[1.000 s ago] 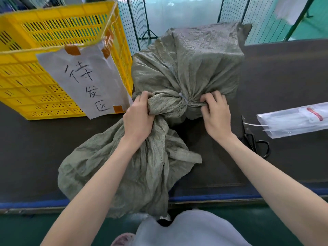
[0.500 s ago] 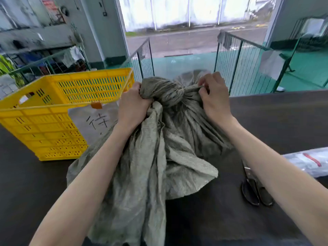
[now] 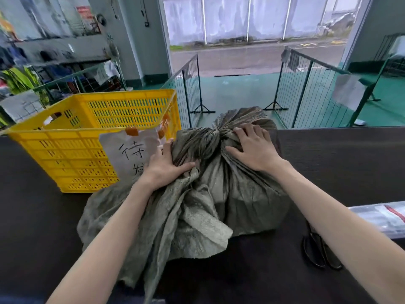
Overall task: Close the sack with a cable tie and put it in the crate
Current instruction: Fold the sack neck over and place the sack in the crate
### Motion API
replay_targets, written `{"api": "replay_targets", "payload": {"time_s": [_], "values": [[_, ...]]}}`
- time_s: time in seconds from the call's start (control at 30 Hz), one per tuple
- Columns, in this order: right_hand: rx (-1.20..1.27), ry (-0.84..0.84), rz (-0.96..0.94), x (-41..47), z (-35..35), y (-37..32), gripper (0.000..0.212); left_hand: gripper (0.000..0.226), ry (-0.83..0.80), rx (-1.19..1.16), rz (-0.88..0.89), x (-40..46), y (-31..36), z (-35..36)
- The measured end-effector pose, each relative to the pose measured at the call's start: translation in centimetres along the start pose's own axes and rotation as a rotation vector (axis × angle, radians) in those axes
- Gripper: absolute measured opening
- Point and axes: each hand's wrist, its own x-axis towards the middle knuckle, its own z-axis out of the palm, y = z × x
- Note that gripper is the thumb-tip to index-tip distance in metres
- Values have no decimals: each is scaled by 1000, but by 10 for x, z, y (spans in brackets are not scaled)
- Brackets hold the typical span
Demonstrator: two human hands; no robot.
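a person's two bare hands work on a crumpled grey-green woven sack (image 3: 247, 194) that sits on a dark counter (image 3: 341, 163). the left hand (image 3: 163, 166) is closed around a bunch of loose sack fabric on the near left side, thumb pressed into the folds. the right hand (image 3: 252, 148) lies on top of the sack just right of its gathered neck, fingers spread and bent, pressing into the cloth. the neck is cinched into tight pleats between the two hands; the tie itself is too small to make out.

just left of the sack, touching it, stands a yellow slotted plastic crate (image 3: 83, 150). a white paper sign (image 3: 131, 150) is taped to the crate's near wall with orange tape; it carries handwritten black chinese characters, the top one reading 待, the one below half hidden by the left hand.

near the right forearm lie black-handled scissors (image 3: 320, 253), and beside them a clear plastic packet (image 3: 381, 218) with a red mark.
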Motion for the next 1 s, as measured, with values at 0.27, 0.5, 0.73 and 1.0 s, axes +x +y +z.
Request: {"api": "replay_targets", "payload": {"time_s": [0.27, 0.5, 0.73, 1.0], "values": [[-146, 109, -33, -9, 11, 0, 68, 129, -210, -40, -58, -56, -28, 9], [-241, 175, -86, -15, 17, -6, 64, 126, -14, -47, -183, -79, -23, 32], [-220, 196, -61, -20, 17, 4, 62, 90, 89, -24, -123, -61, -16, 5], [-179, 197, -40, -21, 13, 14, 61, 88, 167, -77, 39, -18, 21, -42]]}}
